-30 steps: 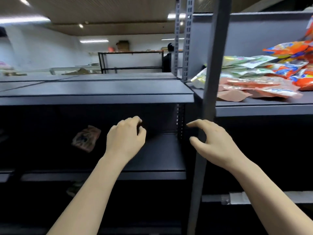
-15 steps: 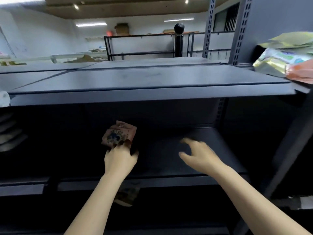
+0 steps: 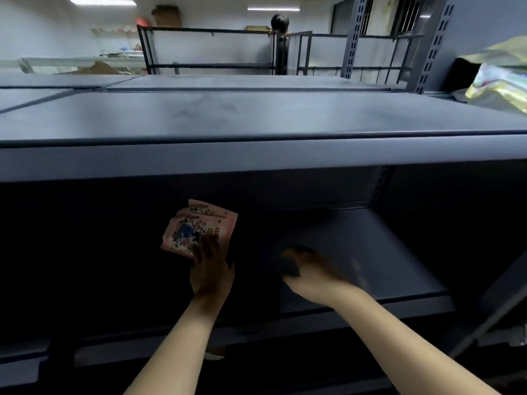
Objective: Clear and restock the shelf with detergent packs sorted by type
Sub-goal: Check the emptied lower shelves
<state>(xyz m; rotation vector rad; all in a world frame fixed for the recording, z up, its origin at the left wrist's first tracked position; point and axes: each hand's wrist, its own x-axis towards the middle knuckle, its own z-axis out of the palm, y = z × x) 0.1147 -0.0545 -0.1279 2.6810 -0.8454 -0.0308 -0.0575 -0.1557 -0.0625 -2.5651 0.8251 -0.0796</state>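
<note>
2 hands inside the shelf: left hand gripping pink pack, right hand blurred, grip unclear.

Both bare forearms are extended upward from the lower edge of the frame. The left hand, at centre, is raised with fingers reaching up. The right hand, just right of centre, is blurred, its fingers seemingly loosely curled.

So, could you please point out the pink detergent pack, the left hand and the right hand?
pink detergent pack [image 3: 196, 226]: head view, middle of its printed face.
left hand [image 3: 211, 270]: head view, back of the hand.
right hand [image 3: 309, 270]: head view, back of the hand.
</note>
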